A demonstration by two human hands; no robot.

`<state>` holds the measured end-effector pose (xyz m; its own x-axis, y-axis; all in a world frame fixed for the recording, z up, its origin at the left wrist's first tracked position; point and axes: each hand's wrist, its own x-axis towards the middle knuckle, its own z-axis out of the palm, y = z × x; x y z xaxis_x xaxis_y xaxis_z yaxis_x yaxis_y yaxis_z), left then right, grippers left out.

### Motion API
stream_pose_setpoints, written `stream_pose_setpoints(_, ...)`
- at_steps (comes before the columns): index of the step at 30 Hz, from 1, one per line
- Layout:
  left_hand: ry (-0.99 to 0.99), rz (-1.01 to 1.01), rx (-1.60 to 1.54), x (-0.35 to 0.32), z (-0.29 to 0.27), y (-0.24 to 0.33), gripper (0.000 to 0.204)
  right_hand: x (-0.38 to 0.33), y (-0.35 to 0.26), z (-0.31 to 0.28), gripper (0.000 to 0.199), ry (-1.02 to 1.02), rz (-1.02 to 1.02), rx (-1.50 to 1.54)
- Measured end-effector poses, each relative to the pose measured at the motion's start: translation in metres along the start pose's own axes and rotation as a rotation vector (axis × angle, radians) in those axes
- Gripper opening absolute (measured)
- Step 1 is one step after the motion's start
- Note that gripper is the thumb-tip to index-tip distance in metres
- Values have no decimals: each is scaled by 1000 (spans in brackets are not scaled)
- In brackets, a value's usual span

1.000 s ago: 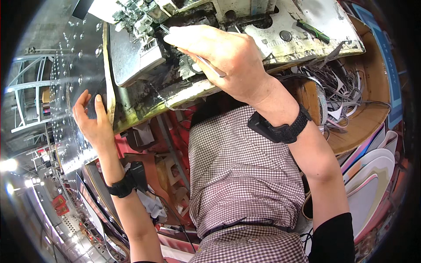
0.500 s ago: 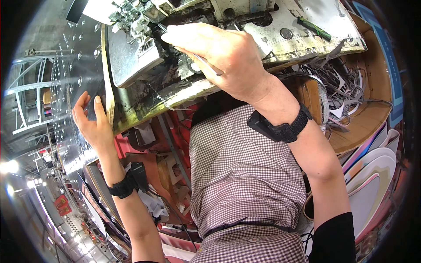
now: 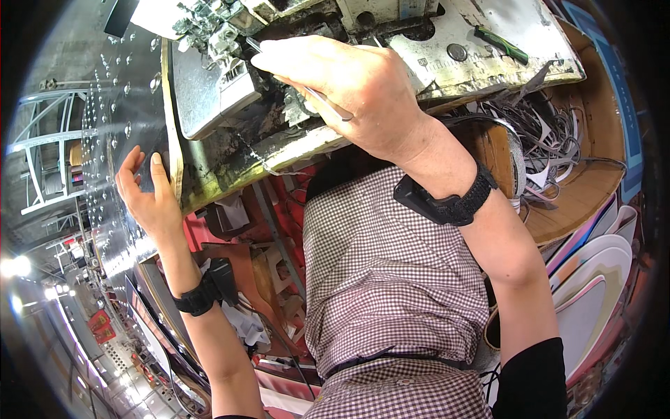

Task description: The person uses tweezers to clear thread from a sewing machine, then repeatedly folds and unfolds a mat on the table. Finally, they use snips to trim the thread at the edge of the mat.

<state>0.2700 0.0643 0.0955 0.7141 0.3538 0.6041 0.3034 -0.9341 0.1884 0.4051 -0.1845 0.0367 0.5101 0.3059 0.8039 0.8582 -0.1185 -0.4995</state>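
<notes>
One metal tool [image 3: 254, 45] crosses the right grip [image 3: 359, 84], both ends protruding.

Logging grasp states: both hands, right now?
Left hand: open, fingers spread, nothing visibly held.
Right hand: closed, holding a slender silvery metal tool.

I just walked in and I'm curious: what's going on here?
Someone's right hand holds a thin metal tool, its tip close to a grimy metal mechanism; whether they touch is unclear. The left hand is open, nothing visible in it, beside a pale strip. A green-and-black tool lies on a white plate.
</notes>
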Motion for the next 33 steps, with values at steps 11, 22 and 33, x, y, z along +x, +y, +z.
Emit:
stream_pose_setpoints(11,3,-2,1,0,0,1,27,0,0,0,34,-2,-9,14)
stream_pose_setpoints(22,3,2,-1,0,0,0,27,2,6,5,28,50,-130,-80)
stream_pose_setpoints(33,9,-6,-16,0,1,0,28,2,1,2,28,-4,-33,-5)
